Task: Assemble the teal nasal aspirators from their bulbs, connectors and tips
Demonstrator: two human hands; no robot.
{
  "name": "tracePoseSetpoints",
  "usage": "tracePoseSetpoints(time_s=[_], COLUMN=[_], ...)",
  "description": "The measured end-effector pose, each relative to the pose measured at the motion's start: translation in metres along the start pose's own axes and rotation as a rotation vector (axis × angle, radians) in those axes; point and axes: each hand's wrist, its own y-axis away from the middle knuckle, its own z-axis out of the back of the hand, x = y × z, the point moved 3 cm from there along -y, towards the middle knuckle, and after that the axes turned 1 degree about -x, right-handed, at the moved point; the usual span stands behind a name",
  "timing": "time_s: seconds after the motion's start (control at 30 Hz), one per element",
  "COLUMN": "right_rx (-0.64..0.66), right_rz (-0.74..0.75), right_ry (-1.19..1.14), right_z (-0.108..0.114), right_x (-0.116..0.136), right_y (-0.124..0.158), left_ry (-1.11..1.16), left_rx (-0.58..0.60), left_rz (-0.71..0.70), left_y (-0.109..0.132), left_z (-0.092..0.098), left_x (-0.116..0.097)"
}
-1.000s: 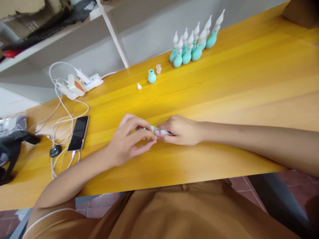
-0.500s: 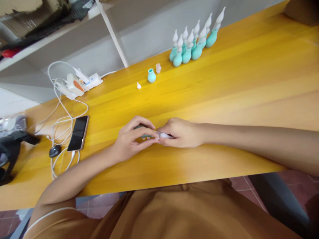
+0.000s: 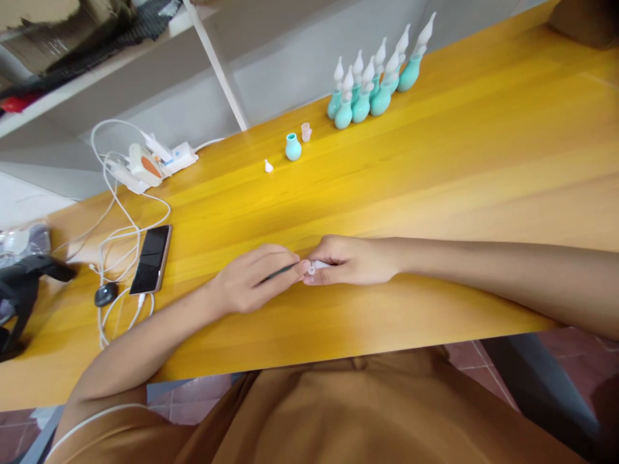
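My left hand (image 3: 256,277) is closed around a teal rubber bulb (image 3: 283,271), of which only a dark strip shows between the fingers. My right hand (image 3: 353,261) grips the white translucent nozzle end (image 3: 320,265) of the same bulb syringe. Both hands meet fingertip to fingertip, low over the table, with the syringe lying sideways between them. Beyond them stand an open-necked teal bulb (image 3: 293,147), a small clear connector (image 3: 306,133) and a small white tip (image 3: 268,166).
Several whole teal bulb syringes (image 3: 360,108) with white nozzles stand upright at the back of the wooden table (image 3: 459,167). On the left are a phone (image 3: 151,259), white cables, a black earbud case-like object (image 3: 106,294) and a power strip (image 3: 181,156).
My left hand has turned over and its fingers have closed further around the bulb, hiding most of it. My right hand has dipped slightly, keeping its grip on the nozzle end.
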Motion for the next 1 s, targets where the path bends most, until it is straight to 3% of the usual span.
tracePoseSetpoints(time_s=[0.27, 0.57, 0.8, 1.0], right_rx=[0.013, -0.024, -0.034, -0.050], right_rz=[-0.008, -0.025, -0.118, -0.103], right_ry=[-0.155, -0.027, 0.102, 0.113], right_z=[0.001, 0.002, 0.000, -0.001], right_x=[-0.002, -0.001, 0.001, 0.000], right_y=[-0.002, -0.005, -0.008, -0.009], left_ry=[-0.082, 0.264, 0.417, 0.496], left_rx=[-0.068, -0.040, -0.102, -0.170], left_rz=[0.004, 0.349, 0.588, 0.731], left_y=[-0.003, -0.021, -0.024, -0.019], left_z=[-0.006, 0.000, -0.004, -0.008], left_x=[-0.004, -0.004, 0.001, 0.004])
